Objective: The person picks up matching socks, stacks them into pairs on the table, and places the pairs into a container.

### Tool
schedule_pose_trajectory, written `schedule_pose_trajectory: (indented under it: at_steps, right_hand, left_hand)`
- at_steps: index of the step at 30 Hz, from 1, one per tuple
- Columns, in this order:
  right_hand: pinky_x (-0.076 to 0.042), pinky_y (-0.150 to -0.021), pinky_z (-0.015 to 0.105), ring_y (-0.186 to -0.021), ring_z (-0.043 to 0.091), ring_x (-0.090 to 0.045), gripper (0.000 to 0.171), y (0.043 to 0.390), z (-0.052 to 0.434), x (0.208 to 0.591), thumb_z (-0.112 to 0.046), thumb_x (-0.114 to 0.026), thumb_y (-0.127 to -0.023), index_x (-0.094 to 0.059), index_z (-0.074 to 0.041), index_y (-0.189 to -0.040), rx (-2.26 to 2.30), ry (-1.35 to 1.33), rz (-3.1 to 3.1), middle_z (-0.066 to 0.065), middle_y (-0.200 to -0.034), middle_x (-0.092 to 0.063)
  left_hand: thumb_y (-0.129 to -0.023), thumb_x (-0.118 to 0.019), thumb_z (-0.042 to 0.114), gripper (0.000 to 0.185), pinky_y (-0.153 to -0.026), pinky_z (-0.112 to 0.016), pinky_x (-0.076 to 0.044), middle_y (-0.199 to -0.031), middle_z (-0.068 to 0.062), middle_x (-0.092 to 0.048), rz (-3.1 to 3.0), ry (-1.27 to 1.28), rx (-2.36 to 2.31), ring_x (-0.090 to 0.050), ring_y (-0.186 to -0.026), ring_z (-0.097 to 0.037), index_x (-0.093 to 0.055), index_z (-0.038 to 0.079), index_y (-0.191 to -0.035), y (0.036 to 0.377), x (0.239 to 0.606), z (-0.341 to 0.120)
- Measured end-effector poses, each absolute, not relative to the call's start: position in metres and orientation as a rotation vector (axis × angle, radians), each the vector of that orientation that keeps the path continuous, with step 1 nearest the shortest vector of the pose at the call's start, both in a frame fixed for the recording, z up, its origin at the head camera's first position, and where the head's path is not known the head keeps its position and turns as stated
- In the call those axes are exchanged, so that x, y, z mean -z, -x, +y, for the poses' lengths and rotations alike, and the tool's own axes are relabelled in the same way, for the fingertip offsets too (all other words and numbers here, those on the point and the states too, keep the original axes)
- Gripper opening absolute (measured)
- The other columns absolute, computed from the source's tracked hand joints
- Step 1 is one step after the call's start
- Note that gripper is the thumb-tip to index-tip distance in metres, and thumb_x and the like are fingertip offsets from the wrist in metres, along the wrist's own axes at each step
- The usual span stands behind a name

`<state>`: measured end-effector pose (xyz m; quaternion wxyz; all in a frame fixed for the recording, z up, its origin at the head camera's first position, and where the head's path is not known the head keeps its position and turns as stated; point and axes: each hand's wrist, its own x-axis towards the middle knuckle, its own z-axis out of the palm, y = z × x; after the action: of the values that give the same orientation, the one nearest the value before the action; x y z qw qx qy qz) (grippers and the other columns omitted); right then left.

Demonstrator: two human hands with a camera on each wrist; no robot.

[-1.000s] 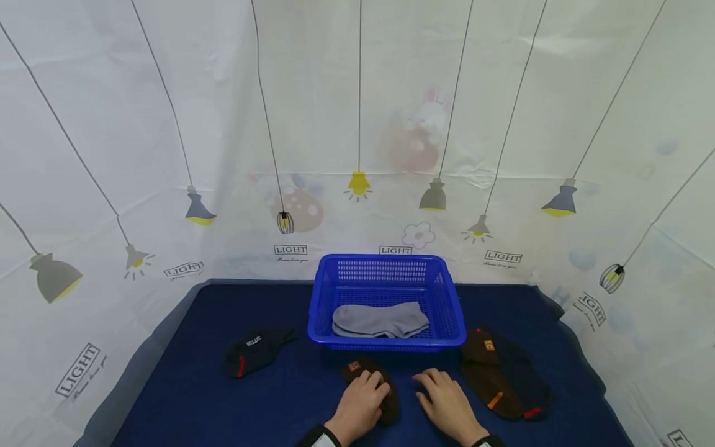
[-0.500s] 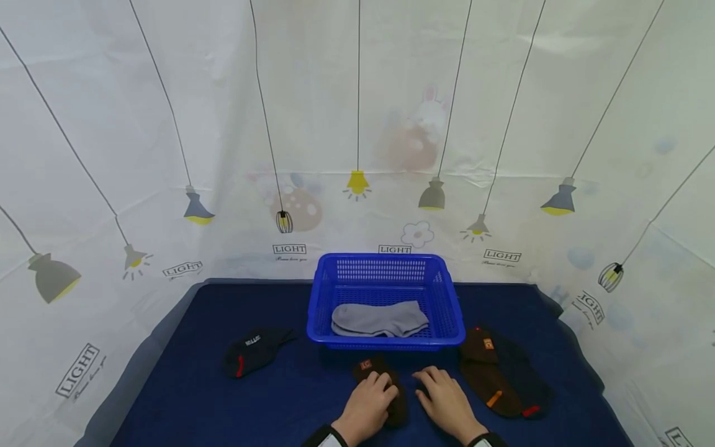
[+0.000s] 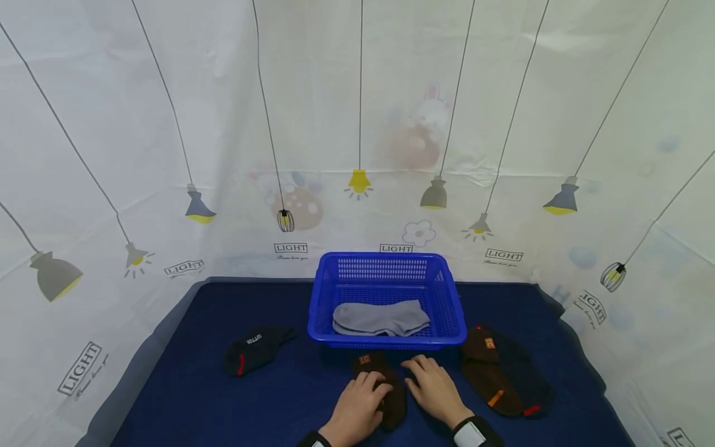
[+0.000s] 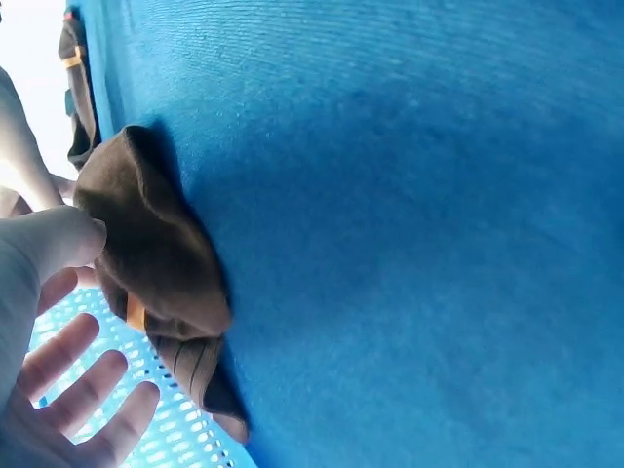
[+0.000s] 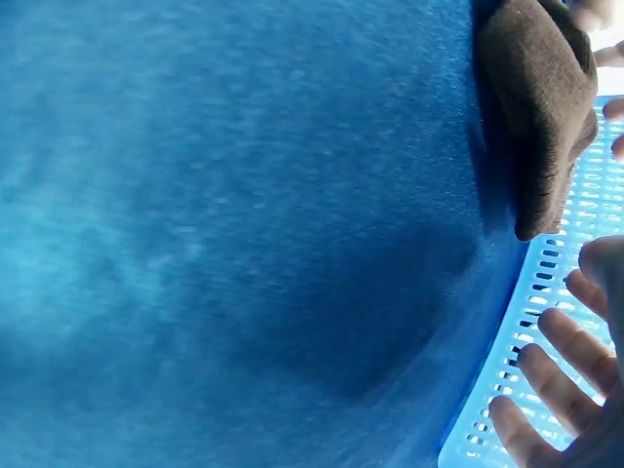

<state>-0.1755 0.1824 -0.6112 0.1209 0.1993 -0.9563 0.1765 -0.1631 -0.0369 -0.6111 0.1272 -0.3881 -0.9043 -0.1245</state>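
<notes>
Shifted closer together since a second ago: left hand [image 3: 357, 406] and right hand [image 3: 432, 390], fingers loosely spread, lying on brown sock [image 3: 382, 388]. Sock under both sets of fingertips, on blue cloth [image 3: 195, 397] just before blue basket [image 3: 385, 340].

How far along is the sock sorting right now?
Done: a grey sock already lies in the blue basket. In hand: the left hand rests on a brown sock in front of the basket, with the right hand beside it on the cloth. Left: a dark sock on the left and a brown and dark pair on the right lie untouched on the table.
</notes>
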Motion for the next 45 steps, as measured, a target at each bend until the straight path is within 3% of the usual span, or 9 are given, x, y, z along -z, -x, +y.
schedule_pose_trajectory:
  at_steps: [7,13,23,29,35,45]
  right_hand:
    - [-0.054,-0.072,0.047,-0.092,0.028,-0.064,0.028,0.189,0.174,0.612,-0.011,-0.08,-0.088,-0.072,-0.01,-0.115,-0.498,-0.619,-2.768,0.006,-0.103,-0.066]
    - [-0.055,-0.072,0.046,-0.09,0.029,-0.066,0.028,0.198,0.163,0.618,-0.012,-0.08,-0.087,-0.072,-0.01,-0.114,-0.455,-0.681,-2.771,0.008,-0.103,-0.068]
    - [-0.055,-0.069,0.041,-0.086,0.028,-0.065,0.031,0.203,0.15,0.624,-0.01,-0.084,-0.083,-0.072,-0.01,-0.111,-0.372,-0.805,-2.739,0.008,-0.1,-0.065]
    - [-0.054,-0.065,0.039,-0.08,0.027,-0.062,0.026,0.203,0.145,0.627,-0.009,-0.085,-0.08,-0.068,-0.01,-0.1,-0.364,-0.815,-2.736,0.006,-0.092,-0.059]
    - [-0.047,-0.058,0.035,-0.07,0.023,-0.056,0.031,0.203,0.143,0.629,-0.007,-0.084,-0.08,-0.055,-0.013,-0.085,-0.341,-0.82,-2.742,0.002,-0.081,-0.05]
    - [-0.044,-0.057,0.032,-0.066,0.018,-0.051,0.032,0.193,0.146,0.621,-0.002,-0.082,-0.08,-0.052,-0.014,-0.083,-0.42,-0.782,-2.738,-0.002,-0.077,-0.047]
  left_hand:
    - [-0.078,-0.088,0.018,0.03,-0.061,-0.022,-0.042,-0.094,0.002,-0.054,-2.709,1.07,0.401,-0.048,-0.074,-0.01,-0.068,0.017,-0.1,0.157,0.613,-0.049]
    - [-0.083,-0.086,0.023,0.026,-0.064,-0.024,-0.045,-0.094,0.003,-0.055,-2.875,1.052,0.356,-0.05,-0.077,-0.01,-0.071,0.017,-0.104,0.155,0.622,-0.05]
    - [-0.08,-0.088,0.02,0.028,-0.061,-0.026,-0.047,-0.094,0.002,-0.058,-2.878,1.037,0.268,-0.054,-0.076,-0.013,-0.071,0.018,-0.103,0.16,0.625,-0.041]
    - [-0.081,-0.085,0.018,0.025,-0.061,-0.026,-0.047,-0.089,0.004,-0.055,-2.916,1.01,0.239,-0.052,-0.074,-0.012,-0.07,0.018,-0.1,0.159,0.623,-0.038]
    - [-0.079,-0.083,0.012,0.022,-0.058,-0.026,-0.045,-0.084,0.003,-0.055,-2.881,0.979,0.263,-0.051,-0.07,-0.013,-0.069,0.017,-0.096,0.157,0.624,-0.041]
    - [-0.078,-0.082,0.008,0.021,-0.06,-0.027,-0.045,-0.079,0.002,-0.052,-2.89,0.934,0.236,-0.051,-0.068,-0.013,-0.067,0.016,-0.09,0.16,0.625,-0.059]
